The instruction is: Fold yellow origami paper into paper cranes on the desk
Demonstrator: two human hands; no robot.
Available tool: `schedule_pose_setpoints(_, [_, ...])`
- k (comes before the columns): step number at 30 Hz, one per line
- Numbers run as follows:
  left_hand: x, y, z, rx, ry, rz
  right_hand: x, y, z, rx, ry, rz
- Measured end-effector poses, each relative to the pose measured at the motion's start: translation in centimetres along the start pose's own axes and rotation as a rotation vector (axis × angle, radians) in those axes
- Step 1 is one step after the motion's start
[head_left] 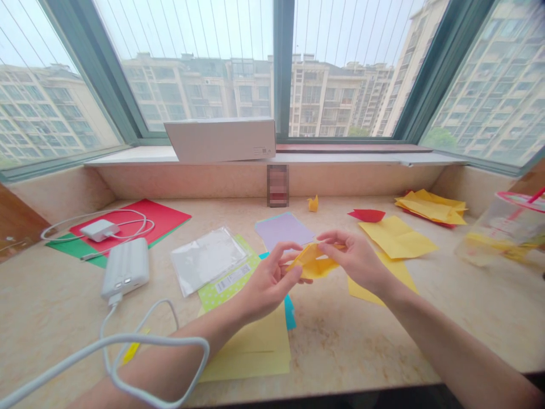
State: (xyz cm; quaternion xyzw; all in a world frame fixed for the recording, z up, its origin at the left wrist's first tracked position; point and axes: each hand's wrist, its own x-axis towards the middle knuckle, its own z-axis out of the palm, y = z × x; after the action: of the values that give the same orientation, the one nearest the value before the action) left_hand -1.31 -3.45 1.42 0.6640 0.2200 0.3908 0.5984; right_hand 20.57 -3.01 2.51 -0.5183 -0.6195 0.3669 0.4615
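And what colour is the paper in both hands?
The folded paper is yellow; it shows in the head view.

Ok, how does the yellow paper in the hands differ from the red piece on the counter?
Colour: the held paper is yellow; the red piece is red.
Support: the left hand and right hand hold the held paper up; the red piece rests on the counter.
Shape: the held paper is spread, showing an opening; the red piece shows none.

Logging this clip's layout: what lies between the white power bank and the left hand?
In the head view, a clear plastic sleeve and a green dotted packet lie between the white power bank and the left hand.
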Motion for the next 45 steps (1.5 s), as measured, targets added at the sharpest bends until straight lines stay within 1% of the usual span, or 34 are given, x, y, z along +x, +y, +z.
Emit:
schedule_pose_setpoints(3, [-0.1, -0.1, -0.3, 0.116, -0.032, 0.01, 0.2, 0.4, 0.0, 0.02, 0.027, -0.006])
schedule_pose_setpoints(5, [0.0, -0.3, -0.5, 0.179, -0.016, 0.011, 0.2, 0.5, 0.0, 0.039, 0.036, -0.023])
schedule_pose_setpoints(7, [0.0, -0.4, -0.7, 0.181, 0.013, -0.007, 0.3, 0.5, -0.1, 0.063, 0.025, -0.046])
schedule_pose_setpoints(9, [0.2, -0.7, -0.9, 0.155, 0.043, -0.037, 0.2, 0.1, -0.5, 0.078, -0.034, -0.096])
schedule_pose_setpoints(11, [0.3, -0.9, -1.0, 0.128, 0.069, -0.056, 0.1, -0.4, -1.3, 0.046, -0.136, -0.178])
schedule_pose_setpoints(14, [0.4, -1.2, -1.2, 0.086, 0.106, -0.047, -0.2, -1.1, -2.4, -0.11, -0.275, -0.275])
schedule_pose_setpoints(17, [0.5, -1.3, -1.2, 0.045, 0.128, -0.03, -0.1, -1.0, -2.9, -0.196, -0.327, -0.299])
schedule_pose_setpoints(19, [0.4, -1.3, -1.2, 0.054, 0.134, -0.025, 0.0, -0.7, -2.8, -0.186, -0.316, -0.298])
schedule_pose_setpoints(24, [0.3, -1.0, -1.4, 0.214, 0.139, -0.004, 0.1, -0.7, -2.2, -0.169, -0.261, -0.299])
schedule_pose_setpoints(28, [0.3, -1.0, -1.4, 0.275, 0.181, -0.005, 0.0, -0.7, -1.9, -0.081, -0.216, -0.238])
schedule_pose_setpoints(31, [0.4, -0.8, -1.0, 0.235, 0.224, 0.008, 0.0, -0.4, -1.6, 0.039, -0.17, -0.171])
schedule_pose_setpoints(35, [0.6, -0.3, -0.7, 0.085, 0.262, -0.013, 0.2, 0.0, -1.3, 0.146, -0.119, -0.128])
schedule_pose_setpoints(37, [0.8, -0.2, -0.8, 0.024, 0.255, -0.052, 0.3, 0.1, -1.3, 0.162, -0.112, -0.119])
schedule_pose_setpoints(39, [0.9, -0.2, -1.0, 0.011, 0.22, -0.103, 0.3, 0.2, -1.3, 0.164, -0.109, -0.118])
schedule_pose_setpoints(42, [0.9, -0.3, -1.3, 0.063, 0.153, -0.169, 0.5, 0.4, -1.4, 0.171, -0.115, -0.119])
schedule_pose_setpoints(45, [0.9, -0.3, -1.3, 0.119, 0.136, -0.183, 0.6, 0.5, -1.4, 0.21, -0.123, -0.129])
